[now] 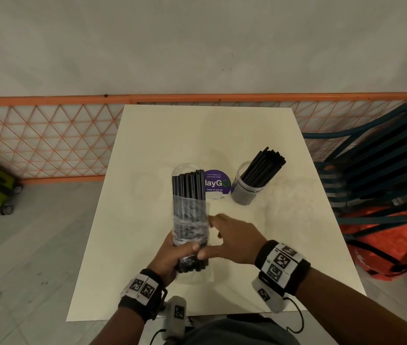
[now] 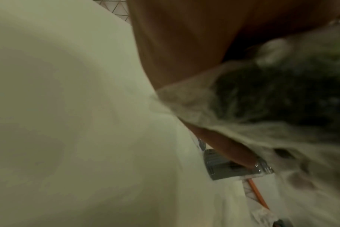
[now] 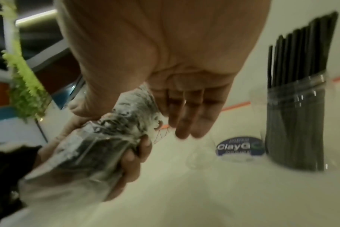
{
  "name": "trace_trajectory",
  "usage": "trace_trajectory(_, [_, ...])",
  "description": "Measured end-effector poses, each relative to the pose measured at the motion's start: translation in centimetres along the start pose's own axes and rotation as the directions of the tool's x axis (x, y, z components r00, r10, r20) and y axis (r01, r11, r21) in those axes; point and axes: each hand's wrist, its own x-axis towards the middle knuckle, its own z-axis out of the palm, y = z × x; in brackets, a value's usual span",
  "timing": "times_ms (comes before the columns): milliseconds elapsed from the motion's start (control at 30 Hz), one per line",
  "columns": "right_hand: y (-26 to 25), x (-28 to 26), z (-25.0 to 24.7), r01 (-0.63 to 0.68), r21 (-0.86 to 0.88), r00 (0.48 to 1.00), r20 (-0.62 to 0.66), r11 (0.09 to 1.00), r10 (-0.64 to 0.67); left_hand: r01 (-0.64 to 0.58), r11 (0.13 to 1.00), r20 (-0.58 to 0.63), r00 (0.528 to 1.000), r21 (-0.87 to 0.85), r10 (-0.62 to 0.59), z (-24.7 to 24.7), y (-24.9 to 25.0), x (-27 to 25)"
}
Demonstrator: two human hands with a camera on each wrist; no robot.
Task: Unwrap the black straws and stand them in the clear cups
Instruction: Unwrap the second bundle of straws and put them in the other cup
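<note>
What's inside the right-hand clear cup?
The right-hand clear cup holds unwrapped black straws, leaning and sticking out above its rim. Its bottom is hidden by them.

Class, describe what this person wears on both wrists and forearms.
The left hand and right hand are bare, with no sleeves. Each wrist carries a black band with white panels printed with square black-and-white codes, a grey tagged camera block beneath it and a thin black cable.

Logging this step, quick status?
Left hand grips wrapped straw bundle, wrapper half down. Right hand open beside it. One clear cup filled, other behind bundle. Nothing blocking.
</note>
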Motion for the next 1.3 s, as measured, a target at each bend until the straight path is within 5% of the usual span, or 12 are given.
trace_trajectory(67, [0.1,-0.5,-1.3,0.053,-0.17,0.981,-0.177,0.984,-0.083,0.003,0.999,-0.007,1.0,-0.045,-0.003,-0.3,0.5,-0.2])
trace_trajectory(133, [0.1,-0.4,-2.5,0.169,-0.489,0.877,-0.322,0.856,-0.357,0.0,0.999,-0.012,1.0,-0.039,0.0,-0.6,1.1,-0.3])
trace_trajectory(233, [-1.2,0.5,-3.1,0.328,-0.758,0.75,-0.153,0.564,-0.643,0.02,0.998,0.069,0.997,0.058,-0.024,-0.9,2.1,-0.2])
trace_trajectory(367, [-2.3,2.4,-2.7,0.512,-0.779,0.712,0.15,0.361,-0.686,0.115,0.971,0.191,0.969,0.207,-0.155,-0.1,4.4,-0.8])
trace_trajectory(500, [-2.5,3.5,-3.0,0.584,-0.727,0.676,0.19,0.361,-0.712,0.093,0.965,0.217,0.965,0.247,-0.149,0.4,6.7,-1.7])
trace_trajectory(633, [-2.3,4.5,-3.5,0.594,-0.592,0.657,-0.035,0.545,-0.753,0.25,0.968,0.142,0.958,0.014,-0.25,-0.3,8.4,-2.4])
trace_trajectory(800, [-3.2,5.8,-4.8,0.443,-0.368,0.744,-0.357,0.817,-0.564,0.196,0.979,0.056,0.978,0.051,-0.199,-0.6,12.1,-1.2])
trace_trajectory(967, [-3.8,7.6,-5.9,0.208,0.156,0.754,-0.654,0.966,-0.057,0.121,0.936,-0.107,0.99,0.331,-0.09,0.9,15.2,0.9])
trace_trajectory(1033, [-3.2,8.4,-5.9,0.171,0.443,0.739,-0.648,0.88,0.183,0.058,0.86,-0.128,0.992,0.507,0.008,1.8,16.1,1.6])
trace_trajectory(1100, [-2.8,9.0,-6.4,0.226,0.706,0.733,-0.577,0.671,0.36,-0.016,0.777,-0.103,0.989,0.63,0.104,2.6,16.6,2.4])
trace_trajectory(1167, [-2.9,9.5,-7.4,0.282,0.767,0.702,-0.575,0.576,0.421,-0.061,0.76,-0.091,0.983,0.647,0.157,3.1,16.9,3.3])
trace_trajectory(1300, [-3.8,11.1,-8.7,0.418,0.73,0.632,-0.661,0.542,0.403,-0.094,0.789,-0.141,0.965,0.608,0.223,3.1,16.8,5.2])
